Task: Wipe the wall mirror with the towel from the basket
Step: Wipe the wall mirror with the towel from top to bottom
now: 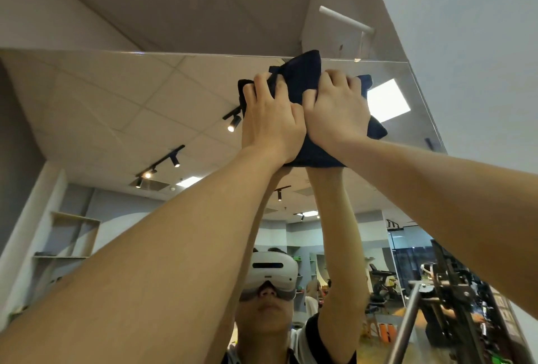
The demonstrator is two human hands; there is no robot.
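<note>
A dark navy towel [302, 78] is bunched against the wall mirror [116, 119], right at the mirror's top edge. My left hand [270, 119] presses the towel's left half flat to the glass, fingers spread and lightly bent over the cloth. My right hand [334, 110] lies beside it, touching it, and presses the towel's right half. Both arms reach up and forward. The towel's corners stick out above, to the right and below the hands. The basket is out of view.
The mirror reflects me, my raised arms, ceiling track lights and a room with shelves and exercise gear. A white tube lamp [345, 19] juts from the wall above the mirror. A metal stand [407, 323] rises at the lower right. A plain white wall [480, 43] flanks the right.
</note>
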